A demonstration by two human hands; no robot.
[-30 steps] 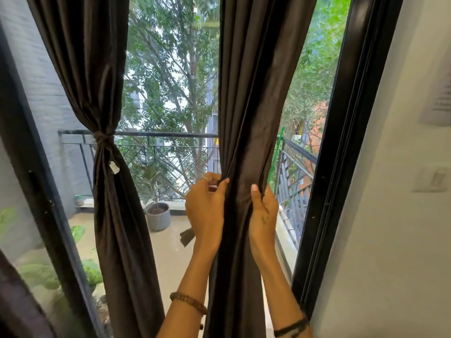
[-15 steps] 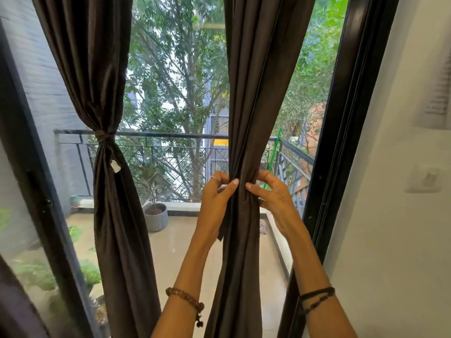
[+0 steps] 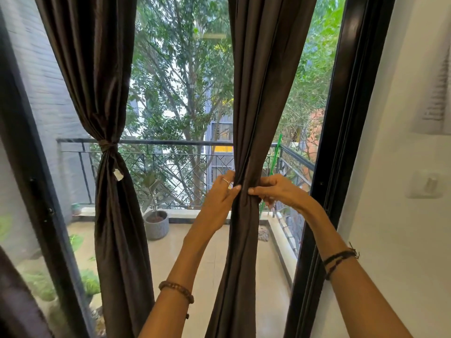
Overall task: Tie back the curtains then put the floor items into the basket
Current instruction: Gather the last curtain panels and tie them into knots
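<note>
Head view showed the right curtain (image 3: 253,118) gathered into a narrow bunch at rail height. Left hand (image 3: 220,198) and right hand (image 3: 275,191) each pinched the bunch from opposite sides, fingers curled round it. Left curtain (image 3: 107,215) hung tied at its waist.

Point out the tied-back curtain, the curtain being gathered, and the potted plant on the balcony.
tied-back curtain (image 3: 117,215): head view, on the folds below its tie.
curtain being gathered (image 3: 244,240): head view, on the bunched cloth below the hands.
potted plant (image 3: 156,225): head view, on the grey ribbed pot.
</note>
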